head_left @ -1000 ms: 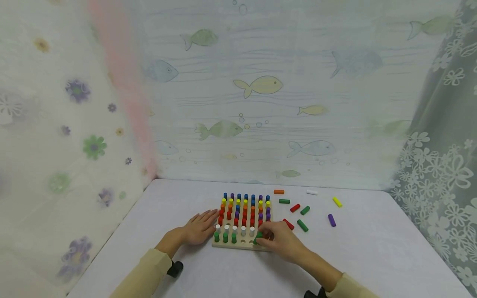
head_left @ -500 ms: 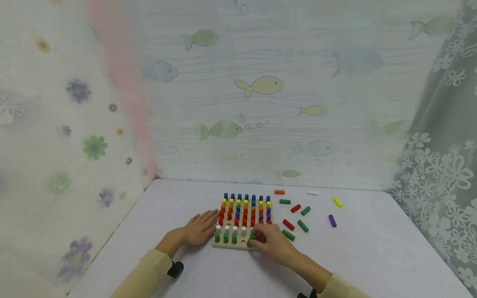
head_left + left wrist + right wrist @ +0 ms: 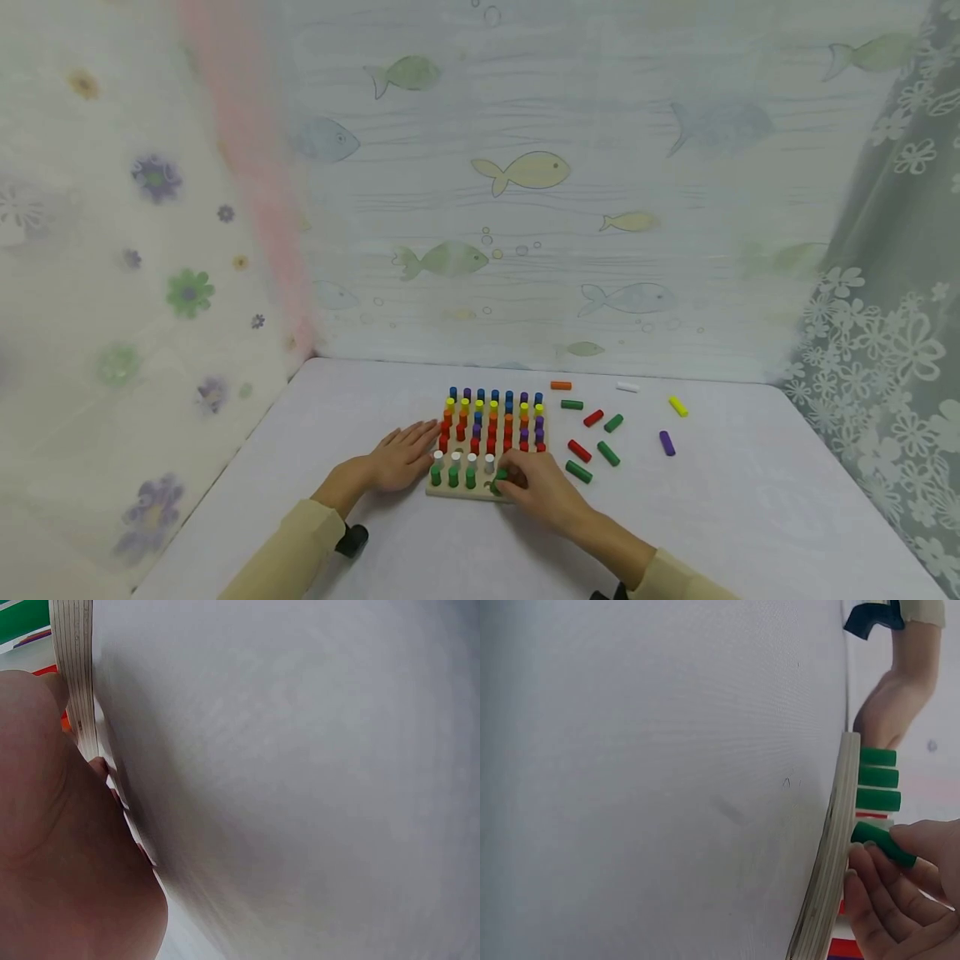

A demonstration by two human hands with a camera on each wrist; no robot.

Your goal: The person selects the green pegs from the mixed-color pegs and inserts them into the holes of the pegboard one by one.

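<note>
A wooden pegboard (image 3: 457, 493) stands on the table, filled with upright pegs in rows of blue, yellow, orange, red, purple, white and green. My right hand (image 3: 542, 490) pinches a green peg (image 3: 885, 843) between thumb and fingers at the board's front row. That peg leans, its lower end at the board's surface; whether it is in a hole I cannot tell. Three green pegs (image 3: 878, 778) stand upright to its left in the front row. My left hand (image 3: 402, 457) lies flat with straight fingers against the board's left side; the left wrist view shows its palm edge by the board's layered wooden edge (image 3: 73, 667).
Right of the board lie several loose pegs: an orange peg (image 3: 561, 386), a white peg (image 3: 627, 387), a yellow peg (image 3: 678, 407), a purple peg (image 3: 667, 443), red pegs (image 3: 579, 451) and green pegs (image 3: 578, 472). A fish-patterned curtain (image 3: 525, 275) hangs behind the white table (image 3: 712, 517).
My right hand has shifted left along the front row with the green peg, uncovering a loose green peg right of the board. My left hand has stayed in place.
</note>
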